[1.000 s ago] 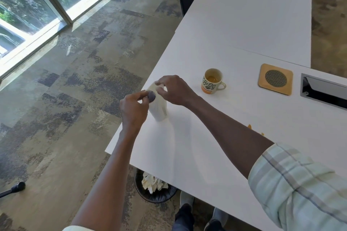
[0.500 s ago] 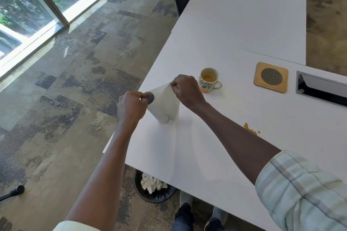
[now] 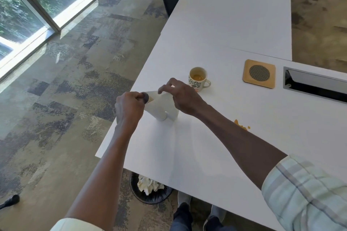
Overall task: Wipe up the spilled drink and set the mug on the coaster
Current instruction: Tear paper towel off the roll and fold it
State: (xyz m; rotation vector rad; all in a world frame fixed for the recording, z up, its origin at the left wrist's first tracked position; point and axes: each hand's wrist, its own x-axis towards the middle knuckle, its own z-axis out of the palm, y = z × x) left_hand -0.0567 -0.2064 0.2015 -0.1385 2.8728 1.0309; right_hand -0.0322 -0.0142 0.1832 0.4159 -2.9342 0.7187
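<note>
While the left hand (image 3: 129, 108) grips the paper roll (image 3: 159, 107) and the right hand (image 3: 183, 95) pinches its loose sheet, tearing cleanly is advised. Spill (image 3: 241, 124) lies right; mug (image 3: 197, 79) stands far, left of the coaster (image 3: 259, 73).

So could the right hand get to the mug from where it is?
Probably yes. The mug stands upright just beyond the right hand with bare table between, but that hand is pinching the paper towel and would need to let go.
</note>
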